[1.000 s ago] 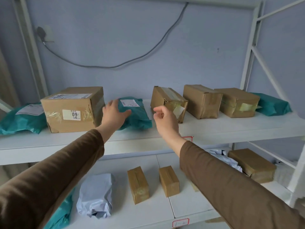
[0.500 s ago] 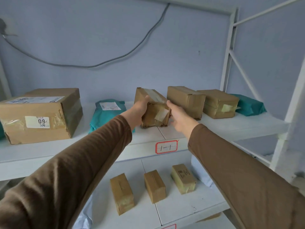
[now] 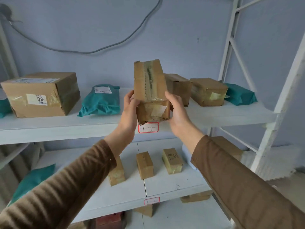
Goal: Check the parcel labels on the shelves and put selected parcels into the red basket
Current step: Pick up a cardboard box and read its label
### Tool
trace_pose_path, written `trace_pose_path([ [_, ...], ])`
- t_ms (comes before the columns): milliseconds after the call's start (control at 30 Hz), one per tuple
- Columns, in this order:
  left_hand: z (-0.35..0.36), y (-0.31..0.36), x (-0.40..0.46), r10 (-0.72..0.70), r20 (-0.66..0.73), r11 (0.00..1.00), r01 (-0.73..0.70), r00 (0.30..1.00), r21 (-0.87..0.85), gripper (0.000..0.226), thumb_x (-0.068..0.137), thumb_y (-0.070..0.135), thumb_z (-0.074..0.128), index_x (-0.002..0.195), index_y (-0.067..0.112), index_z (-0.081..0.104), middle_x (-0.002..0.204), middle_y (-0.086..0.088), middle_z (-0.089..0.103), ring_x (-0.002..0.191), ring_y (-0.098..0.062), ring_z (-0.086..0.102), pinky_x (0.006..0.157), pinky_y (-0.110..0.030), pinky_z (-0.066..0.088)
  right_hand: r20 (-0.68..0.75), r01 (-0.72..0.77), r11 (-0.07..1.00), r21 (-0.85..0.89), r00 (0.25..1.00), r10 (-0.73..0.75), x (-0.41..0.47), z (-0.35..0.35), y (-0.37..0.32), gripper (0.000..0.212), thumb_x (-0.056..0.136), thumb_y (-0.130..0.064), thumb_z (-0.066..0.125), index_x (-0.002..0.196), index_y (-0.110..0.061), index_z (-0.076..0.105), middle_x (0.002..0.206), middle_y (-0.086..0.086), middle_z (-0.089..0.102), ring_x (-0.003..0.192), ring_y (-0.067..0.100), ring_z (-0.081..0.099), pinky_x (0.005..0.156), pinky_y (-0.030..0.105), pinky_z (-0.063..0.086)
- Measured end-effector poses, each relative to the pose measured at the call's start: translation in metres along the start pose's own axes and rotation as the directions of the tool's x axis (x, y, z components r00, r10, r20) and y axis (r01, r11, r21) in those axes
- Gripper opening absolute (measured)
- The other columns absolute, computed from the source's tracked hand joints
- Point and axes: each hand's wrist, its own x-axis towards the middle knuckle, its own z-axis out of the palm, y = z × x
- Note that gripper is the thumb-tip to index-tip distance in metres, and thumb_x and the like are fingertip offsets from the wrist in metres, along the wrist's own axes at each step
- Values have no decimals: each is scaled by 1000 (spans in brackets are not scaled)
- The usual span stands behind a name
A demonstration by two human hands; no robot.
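Note:
A small taped cardboard box (image 3: 151,86) is held up in front of the top shelf (image 3: 214,118), tilted on end so its taped long face points at me. My left hand (image 3: 130,111) grips its left side and my right hand (image 3: 177,111) grips its right side. On the top shelf lie a large cardboard box (image 3: 44,95) with a white label, a teal mailer bag (image 3: 101,101) with a label, two more brown boxes (image 3: 208,91) and another teal bag (image 3: 239,94). A red object (image 3: 109,219), maybe the basket, shows dimly under the lower shelf.
The lower shelf (image 3: 173,187) carries three small cardboard boxes (image 3: 144,165), a teal bag (image 3: 33,180) at left and a brown box (image 3: 229,147) at right. Red-framed tags (image 3: 148,127) mark the shelf edges. White rack uprights (image 3: 279,103) stand at right; a grey cable hangs on the wall.
Both hands have lifted the small box off the top shelf and tipped it upright toward me. A second ago my left hand lay on the teal bag.

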Motion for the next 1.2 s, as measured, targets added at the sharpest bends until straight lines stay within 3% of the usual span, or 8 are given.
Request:
trace_pose_path([
  [133, 14, -19, -80, 158, 126, 985, -166, 979, 56, 57, 102, 22, 44, 156, 35, 29, 149, 10, 51, 128, 1, 55, 89, -16, 52, 176, -83, 995, 59, 982, 71, -63, -49, -2, 34, 98, -32, 62, 131, -24, 55, 121, -1, 72, 110, 18, 67, 84, 34, 54],
  [467, 60, -27, -191, 61, 208, 968, -109, 976, 226, 74, 90, 33, 61, 156, 44, 31, 150, 11, 40, 133, 3, 46, 91, -4, 46, 247, -150, 988, -35, 957, 154, -173, -162, 9, 61, 89, -28, 68, 147, -20, 49, 137, 7, 67, 128, 25, 63, 106, 47, 51],
  [633, 76, -36, -217, -83, 140, 994, 71, 987, 87, 59, 92, 27, 72, 146, 33, 48, 131, 4, 67, 113, -6, 68, 94, -26, 50, 233, 13, 942, -334, 970, 70, -203, -171, -7, 62, 87, -28, 77, 143, -34, 50, 120, -15, 72, 112, -1, 67, 83, 11, 51],
  [700, 81, -39, -222, -222, 154, 973, 230, 963, -32, 57, 92, 38, 73, 144, 27, 53, 127, 4, 73, 113, -9, 70, 99, -38, 53, 188, 169, 749, -641, 980, -60, -210, -167, -12, 79, 75, -55, 76, 145, -41, 42, 133, -15, 58, 126, 7, 55, 93, 22, 48],
  [767, 83, -44, -222, -337, 177, 931, 355, 925, -86, 72, 83, 60, 74, 145, 30, 54, 132, 6, 72, 125, -15, 66, 105, -47, 53, 209, 265, 343, -901, 959, -194, -218, -161, -15, 95, 68, -73, 63, 151, -43, 29, 146, -9, 42, 133, 16, 39, 105, 39, 41],
  [900, 85, -50, -223, -423, 210, 876, 457, 882, -153, 90, 70, 72, 80, 145, 28, 56, 137, 1, 70, 125, -21, 68, 102, -50, 56, 335, 338, -62, -939, 856, -394, -234, -155, -12, 102, 71, -79, 54, 158, -34, 26, 158, 5, 34, 132, 31, 40, 104, 49, 38],
  [1033, 87, -58, -225, -295, 86, 941, 305, 952, -146, 92, 70, 46, 88, 145, 26, 39, 138, 3, 66, 122, -13, 67, 100, -45, 57, 376, 419, 70, -905, 867, -328, -223, -177, 11, 115, 72, -85, 55, 163, -32, 9, 168, 4, 19, 148, 30, 26, 117, 55, 29],
  [1200, 76, -70, -220, 162, 25, 951, -163, 986, 262, 117, 74, 12, 94, 154, 37, 12, 146, 23, 39, 134, 8, 47, 104, -21, 51, 397, 418, 407, -812, 907, -139, -208, -199, 42, 113, 79, -66, 72, 161, -42, -2, 170, -13, 13, 157, 14, 11, 126, 46, 21],
])
